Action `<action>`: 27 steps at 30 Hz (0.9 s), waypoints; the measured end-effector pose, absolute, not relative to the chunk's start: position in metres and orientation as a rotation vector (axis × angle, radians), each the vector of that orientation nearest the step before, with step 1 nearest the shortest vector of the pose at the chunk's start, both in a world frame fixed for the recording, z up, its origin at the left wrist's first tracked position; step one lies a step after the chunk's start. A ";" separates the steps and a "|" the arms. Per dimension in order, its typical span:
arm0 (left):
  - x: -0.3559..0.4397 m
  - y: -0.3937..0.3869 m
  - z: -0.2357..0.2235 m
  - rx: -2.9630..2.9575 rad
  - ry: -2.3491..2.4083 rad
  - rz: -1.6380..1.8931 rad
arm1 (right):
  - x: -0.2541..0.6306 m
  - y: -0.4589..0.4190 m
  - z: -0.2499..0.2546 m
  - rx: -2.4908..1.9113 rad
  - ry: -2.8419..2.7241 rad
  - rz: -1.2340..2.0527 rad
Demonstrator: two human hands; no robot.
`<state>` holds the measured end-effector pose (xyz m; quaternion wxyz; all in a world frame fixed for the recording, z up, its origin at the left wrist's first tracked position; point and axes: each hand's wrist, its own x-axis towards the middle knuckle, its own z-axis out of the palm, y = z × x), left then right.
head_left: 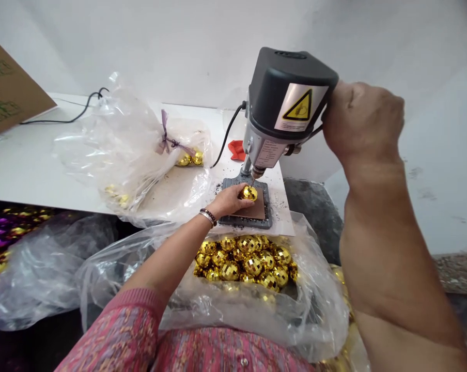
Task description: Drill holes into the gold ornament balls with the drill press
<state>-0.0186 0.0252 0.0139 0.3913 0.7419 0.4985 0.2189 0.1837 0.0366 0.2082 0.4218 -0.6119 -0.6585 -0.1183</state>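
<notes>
fingertips point(238, 194) of the left hand point(228, 201) close around a gold mirror ball point(250, 193), pinching it from the side so that its top stays open under the drill bit point(252, 181). the tip of the bit appears to meet the ball's upper surface. the ball sits in the air just above a brown pad point(254, 211), held by the hand alone, and the pad lies on the grey base plate point(246, 221) of a small bench drill point(283, 98). a beaded bracelet point(208, 217) circles the left wrist. the right hand point(361, 121) is closed over the right side of the drill head, apparently on its feed lever, though the fingers hide what they hold, and that grip seems placed to bear on the head from above.

dark drill shavings point(218, 188) are scattered around the base. just below, an open plastic bag point(318, 320) holds a heap of gold mirror balls point(245, 263) within easy reach, under the left forearm. on the white table point(32, 175) behind, a second plastic bag point(133, 150) tied with a purple ribbon point(164, 135) holds more gold balls point(190, 158) and crowds the drill's left side. a red cloth point(237, 150) lies behind the drill, beside its black cord point(228, 134).
</notes>
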 end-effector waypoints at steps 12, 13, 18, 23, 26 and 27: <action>-0.018 0.027 0.008 1.864 1.234 0.601 | 0.171 -0.029 0.117 -1.462 -1.505 -0.395; -0.018 0.027 0.008 1.870 1.224 0.605 | 0.171 -0.027 0.113 -1.426 -1.500 -0.417; -0.019 0.027 0.005 1.841 1.208 0.623 | 0.171 -0.019 0.096 -1.318 -1.434 -0.521; -0.019 0.026 0.005 1.843 1.190 0.624 | 0.168 -0.016 0.084 -1.306 -1.341 -0.495; -0.020 0.026 0.006 1.854 1.171 0.618 | 0.166 -0.014 0.071 -1.328 -1.321 -0.479; -0.020 0.026 0.006 1.856 1.163 0.616 | 0.166 -0.014 0.064 -1.335 -1.331 -0.471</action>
